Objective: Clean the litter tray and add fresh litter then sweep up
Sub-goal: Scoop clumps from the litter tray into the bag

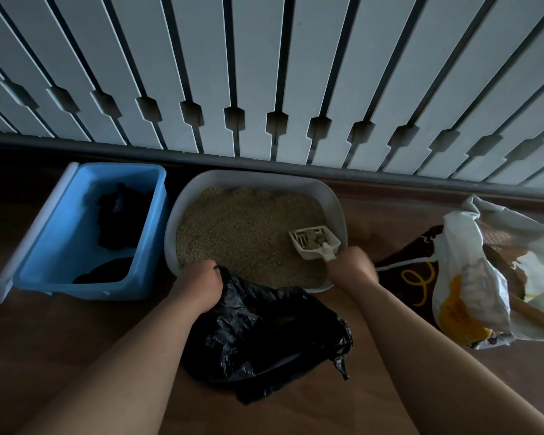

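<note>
- Looking down from the head view, the litter tray (pixel 338 211) sits on the floor against a slatted white panel (pixel 264 73), filled with tan litter (pixel 239 233).
- The right hand (pixel 352 265) is curled round the handle of the scoop (pixel 314 243), which is over the tray's right side with clumps (pixel 313 238) in its slotted bowl.
- The left hand (pixel 198 284) pinches the rim of the black bag (pixel 264 334), which lies crumpled just in front of the tray, touching its near edge.
- Risk: the bag is held at one point only, so its mouth could sag shut, and the clumps would land on the floor instead of inside.
- Risk: tipping the scoop on the way across the tray's rim could drop clumps or loose grains early, adding to the sweeping.
- Risk: the left forearm lies close beside the path to the bag, so a hurried swing could knock it.
- Count: one tray, one scoop, one black bag, two hands.
- Count: one blue box (pixel 76 285) on the left holding dark items, one white and yellow litter sack (pixel 471 277) on the right, one wooden handle (pixel 534 312) beside it.
- The clumps are too small to number surely.
</note>
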`<act>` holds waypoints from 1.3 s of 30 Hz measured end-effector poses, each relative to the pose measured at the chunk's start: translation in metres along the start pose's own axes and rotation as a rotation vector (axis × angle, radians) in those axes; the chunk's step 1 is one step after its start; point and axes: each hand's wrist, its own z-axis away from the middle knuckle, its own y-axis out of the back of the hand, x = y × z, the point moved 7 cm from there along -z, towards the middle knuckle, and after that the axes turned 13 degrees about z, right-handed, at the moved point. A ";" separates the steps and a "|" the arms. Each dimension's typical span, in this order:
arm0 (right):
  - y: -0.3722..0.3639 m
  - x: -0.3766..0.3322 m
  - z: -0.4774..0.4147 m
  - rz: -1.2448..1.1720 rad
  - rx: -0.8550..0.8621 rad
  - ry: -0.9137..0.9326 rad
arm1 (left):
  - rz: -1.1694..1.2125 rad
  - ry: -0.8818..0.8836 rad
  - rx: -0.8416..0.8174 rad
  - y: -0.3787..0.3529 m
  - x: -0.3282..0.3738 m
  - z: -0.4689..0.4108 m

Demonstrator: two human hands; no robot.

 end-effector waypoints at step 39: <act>-0.060 -0.093 -0.041 -0.409 -0.010 -0.066 | 0.017 -0.012 -0.030 0.024 -0.020 -0.025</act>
